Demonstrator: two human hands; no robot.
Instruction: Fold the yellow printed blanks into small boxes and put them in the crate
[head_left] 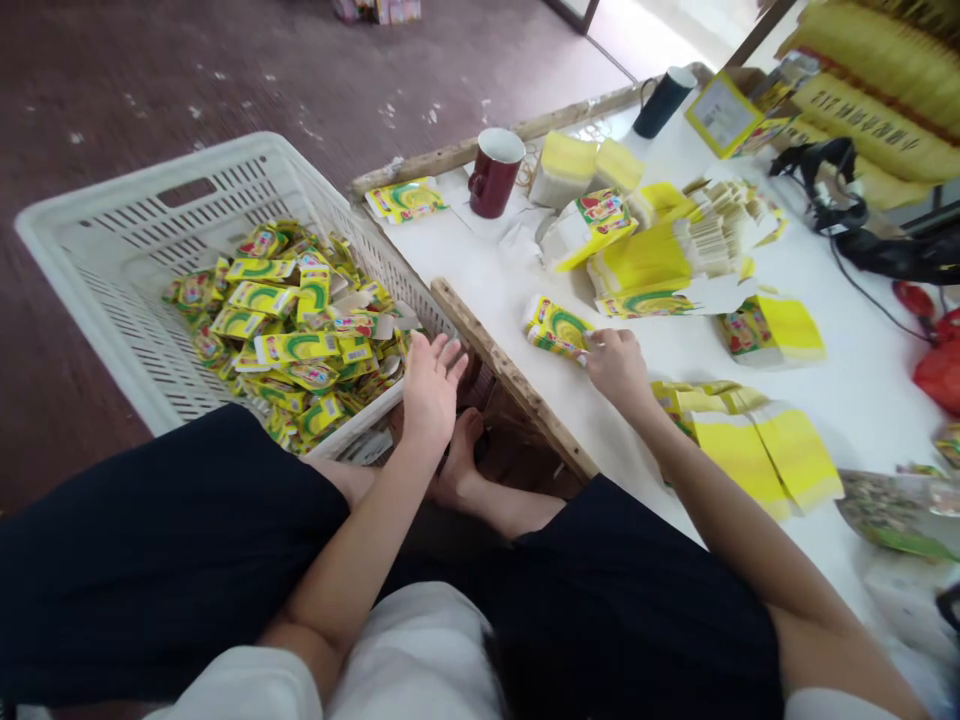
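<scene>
The small yellow carton (553, 324) lies on the white worktop (480, 262), near the wooden edge (517, 380) facing the crate (82, 230). My right hand (619, 368) has its fingertips at the carton's right end; I cannot tell whether they grip it or merely touch. My left hand (431, 390) is unclenched, fingers spread, by the crate's near rim, beside heaped cartons (296, 347). A maroon mug (491, 187) stands near the worktop's far left corner.
</scene>
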